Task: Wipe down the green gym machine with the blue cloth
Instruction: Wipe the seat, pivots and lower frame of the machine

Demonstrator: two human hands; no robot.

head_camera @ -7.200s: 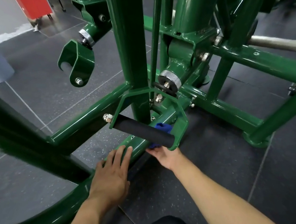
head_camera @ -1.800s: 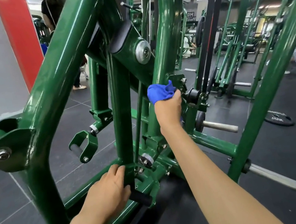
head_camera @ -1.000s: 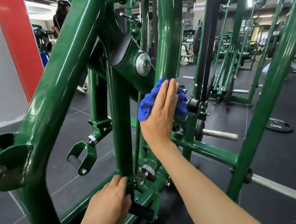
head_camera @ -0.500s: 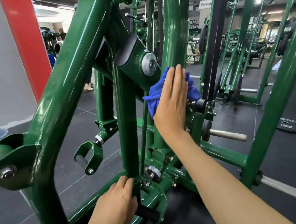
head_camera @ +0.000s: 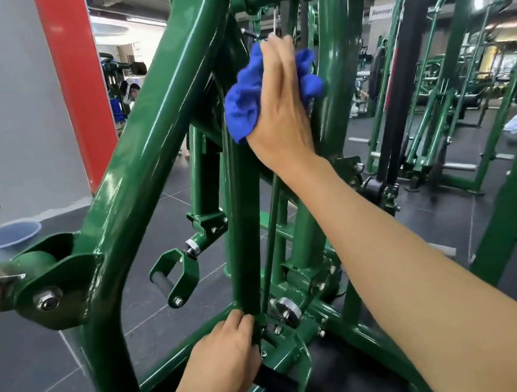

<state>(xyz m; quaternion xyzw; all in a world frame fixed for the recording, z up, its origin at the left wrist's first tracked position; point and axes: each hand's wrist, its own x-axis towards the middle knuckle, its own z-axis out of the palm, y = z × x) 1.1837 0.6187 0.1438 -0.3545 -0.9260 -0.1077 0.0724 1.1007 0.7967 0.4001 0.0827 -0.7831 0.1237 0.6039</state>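
The cloth (head_camera: 244, 103) is bunched high on the machine (head_camera: 152, 134), just right of its slanted tube. The right hand (head_camera: 280, 107) presses it there, fingers straight and flat. The left hand (head_camera: 221, 354) curls round an upright (head_camera: 239, 232) at its foot, gripping it. A bucket (head_camera: 12, 234) stands on the floor (head_camera: 160, 228) behind the machine's left joint

The right hand (head_camera: 280, 107) presses the blue cloth (head_camera: 244, 103) against the green machine (head_camera: 142, 153); the left hand (head_camera: 222, 361) grips its lower upright.
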